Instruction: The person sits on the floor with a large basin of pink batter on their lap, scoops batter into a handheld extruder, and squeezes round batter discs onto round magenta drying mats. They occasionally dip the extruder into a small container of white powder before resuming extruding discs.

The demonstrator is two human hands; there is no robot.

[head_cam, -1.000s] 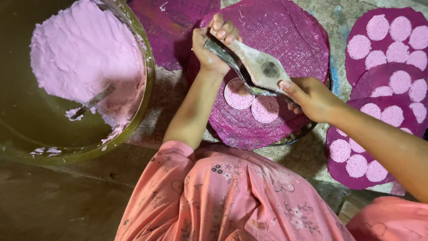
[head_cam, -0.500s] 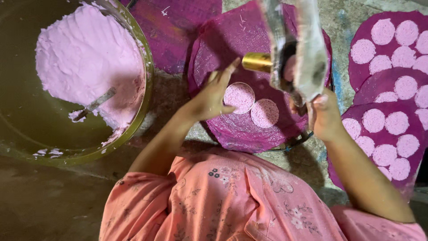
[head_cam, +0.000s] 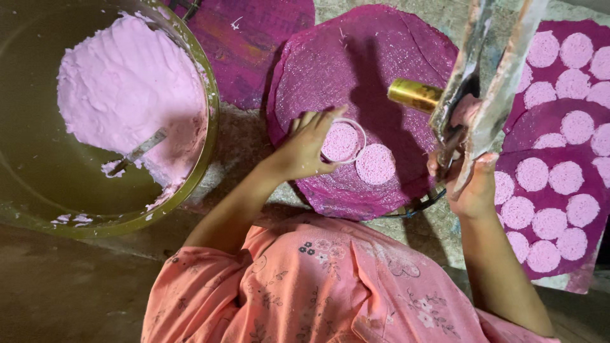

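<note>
L hand (head_cam: 305, 149) now on ring (head_cam: 343, 141), bowl (head_cam: 210, 95) w/ pink paste (head_cam: 127, 89)

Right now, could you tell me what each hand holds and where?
Right hand grips the piping bag at its lower end; left hand fingers the ring mould rim.

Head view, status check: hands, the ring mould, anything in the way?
Left hand on white ring mould around a pink disc on the purple round sheet. Right hand grips piping bag, raised. Second pink disc beside the ring.
</note>
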